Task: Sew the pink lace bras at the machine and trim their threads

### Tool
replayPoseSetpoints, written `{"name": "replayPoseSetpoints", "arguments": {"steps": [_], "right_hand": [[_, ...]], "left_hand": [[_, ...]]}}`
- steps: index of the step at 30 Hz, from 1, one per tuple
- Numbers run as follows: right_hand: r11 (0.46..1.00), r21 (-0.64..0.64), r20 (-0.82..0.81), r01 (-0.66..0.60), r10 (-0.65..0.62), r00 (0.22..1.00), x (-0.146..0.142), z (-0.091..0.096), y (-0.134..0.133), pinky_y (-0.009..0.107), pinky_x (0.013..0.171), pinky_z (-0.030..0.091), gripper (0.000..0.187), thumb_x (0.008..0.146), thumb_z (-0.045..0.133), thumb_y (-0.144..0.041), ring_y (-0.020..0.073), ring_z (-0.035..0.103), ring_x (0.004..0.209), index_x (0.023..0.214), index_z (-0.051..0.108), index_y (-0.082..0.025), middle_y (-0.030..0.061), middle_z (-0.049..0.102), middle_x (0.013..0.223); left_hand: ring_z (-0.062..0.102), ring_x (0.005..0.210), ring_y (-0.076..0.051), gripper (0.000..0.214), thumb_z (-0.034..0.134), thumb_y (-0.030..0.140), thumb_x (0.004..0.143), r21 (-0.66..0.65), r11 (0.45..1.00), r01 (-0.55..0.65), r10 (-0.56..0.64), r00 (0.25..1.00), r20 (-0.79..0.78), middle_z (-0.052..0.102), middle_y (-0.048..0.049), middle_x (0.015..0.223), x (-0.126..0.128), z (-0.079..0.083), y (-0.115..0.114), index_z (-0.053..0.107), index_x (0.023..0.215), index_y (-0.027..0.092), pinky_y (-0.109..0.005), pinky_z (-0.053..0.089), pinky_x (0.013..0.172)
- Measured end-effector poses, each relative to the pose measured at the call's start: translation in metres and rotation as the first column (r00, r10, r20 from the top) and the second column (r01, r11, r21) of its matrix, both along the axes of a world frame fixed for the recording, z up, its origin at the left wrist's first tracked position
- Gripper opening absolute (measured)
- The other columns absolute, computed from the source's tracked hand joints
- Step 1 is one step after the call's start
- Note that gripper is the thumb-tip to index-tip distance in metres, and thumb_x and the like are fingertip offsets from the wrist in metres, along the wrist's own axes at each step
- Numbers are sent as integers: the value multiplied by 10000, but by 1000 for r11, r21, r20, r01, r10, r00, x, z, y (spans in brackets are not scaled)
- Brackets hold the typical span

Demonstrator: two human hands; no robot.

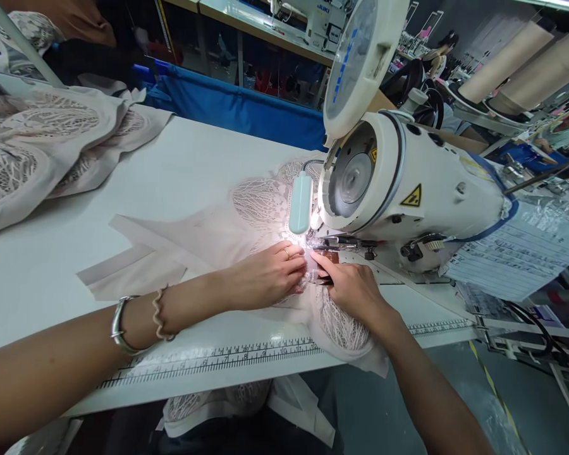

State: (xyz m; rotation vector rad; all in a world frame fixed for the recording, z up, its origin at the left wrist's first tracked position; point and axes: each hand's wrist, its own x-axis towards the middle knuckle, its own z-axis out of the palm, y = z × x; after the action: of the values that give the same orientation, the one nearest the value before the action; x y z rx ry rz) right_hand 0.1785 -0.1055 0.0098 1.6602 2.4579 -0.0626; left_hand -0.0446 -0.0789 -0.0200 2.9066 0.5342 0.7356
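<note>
A pale pink lace garment piece (246, 215) lies on the white sewing table (184, 164), running under the needle area of a white sewing machine (398, 183). My left hand (265, 275) lies flat on the fabric just left of the presser foot, fingers stretched out and pressing it down. My right hand (348, 284) rests on the fabric right beside it, fingers pressed together and pinching the fabric edge close to the foot. A small lamp (301, 202) lights the spot. Part of the garment hangs over the table's front edge.
A stack of similar lace pieces (42, 145) lies at the table's far left. A printed ruler strip (218, 360) runs along the front edge. A blue bin (237, 107) stands behind the table. Paper sheets (516, 246) lie right of the machine. Other workstations fill the background.
</note>
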Motion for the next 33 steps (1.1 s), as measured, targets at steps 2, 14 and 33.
{"name": "replayPoseSetpoints", "arguments": {"steps": [2,14,33], "right_hand": [[1000,16,-31,-17,17,999,1,-2,3,290,641,413,702,817,516,-103,223,722,839,1487,486,-311,12,804,960],[987,134,-129,-83,100,987,10,-9,11,287,678,475,644,773,544,-80,221,719,875,1377,614,-292,9,798,1012],[970,95,-242,-223,240,940,22,-12,25,290,827,494,549,870,456,-45,195,669,932,1324,654,-283,24,777,1008]], "left_hand": [[583,1008,-237,287,459,269,1033,25,1000,13,-13,1000,-27,691,-91,1045,-1,0,1,687,889,169,-395,392,942],[556,1120,-305,441,371,520,1037,26,998,-59,61,996,-70,671,-115,1146,-7,-2,5,649,1138,192,-457,317,979],[571,1157,-316,601,234,569,1046,38,995,-95,99,984,-148,663,-162,1213,-7,0,7,591,1238,126,-539,226,1077]]}}
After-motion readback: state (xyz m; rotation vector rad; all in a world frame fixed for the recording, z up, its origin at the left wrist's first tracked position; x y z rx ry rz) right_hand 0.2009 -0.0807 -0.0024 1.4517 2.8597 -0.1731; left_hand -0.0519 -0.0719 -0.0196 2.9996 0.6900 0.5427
